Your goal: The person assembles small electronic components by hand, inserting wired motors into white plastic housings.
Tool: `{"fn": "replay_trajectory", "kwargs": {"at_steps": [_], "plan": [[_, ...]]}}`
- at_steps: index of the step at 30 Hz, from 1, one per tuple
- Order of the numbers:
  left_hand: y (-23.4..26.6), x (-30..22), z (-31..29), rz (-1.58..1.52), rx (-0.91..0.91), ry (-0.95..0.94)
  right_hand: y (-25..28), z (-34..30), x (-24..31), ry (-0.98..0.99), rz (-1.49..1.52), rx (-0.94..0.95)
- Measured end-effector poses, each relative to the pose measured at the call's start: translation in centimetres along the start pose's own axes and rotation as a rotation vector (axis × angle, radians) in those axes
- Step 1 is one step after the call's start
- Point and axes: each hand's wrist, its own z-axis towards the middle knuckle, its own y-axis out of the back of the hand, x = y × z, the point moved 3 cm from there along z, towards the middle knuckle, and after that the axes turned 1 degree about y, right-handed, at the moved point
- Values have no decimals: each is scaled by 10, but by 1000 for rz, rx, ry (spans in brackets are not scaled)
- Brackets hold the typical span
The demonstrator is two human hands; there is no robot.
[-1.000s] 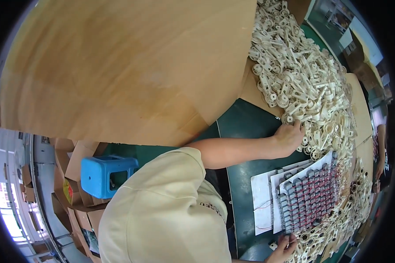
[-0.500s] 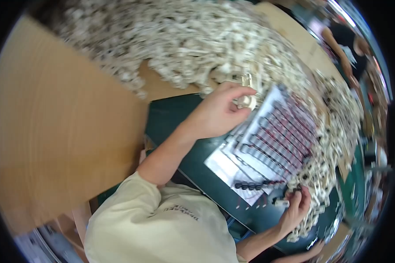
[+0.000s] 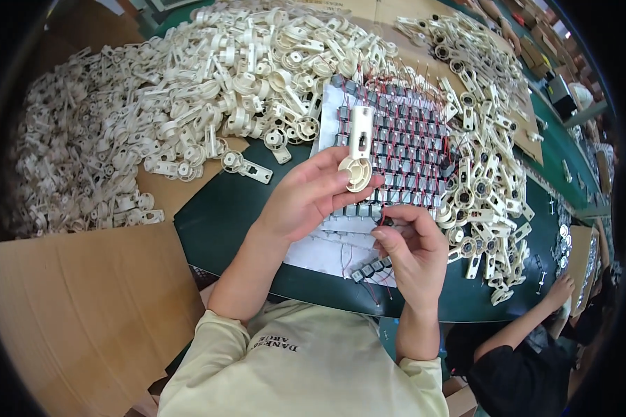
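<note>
My left hand holds a cream plastic housing by its round cup, between thumb and fingers. The housing's flat slotted arm points away from me. Close by on the right, my right hand pinches a small dark part with a bit of red wire; the fingertips cover most of it. Beneath both hands lies a white sheet carrying rows of small grey-and-black wired components. A short separate row of the same components sits at the sheet's near edge.
A large heap of cream housings covers the far left. More housings, some with dark round inserts, lie at the right on the green tabletop. A cardboard flap rises at the near left. Another person's arm reaches in at the right.
My left hand has come back from the heap with a housing. My right hand has left the right-hand pile and moved inward beside it. The view has turned and become sharper.
</note>
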Motion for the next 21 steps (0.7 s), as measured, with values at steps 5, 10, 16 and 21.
{"fn": "replay_trajectory", "kwargs": {"at_steps": [5, 10, 16, 21], "plan": [[-3, 1, -1, 12, 19, 5, 0, 2, -9, 15, -77, 71], [1, 8, -4, 164, 46, 27, -1, 6, -7, 3, -57, -6], [-4, 20, -5, 400, 66, 4, -1, 7, -6, -114, 226, -103], [-10, 23, -5, 573, 77, -42, 16, 9, -6, 6, -323, -70]]}}
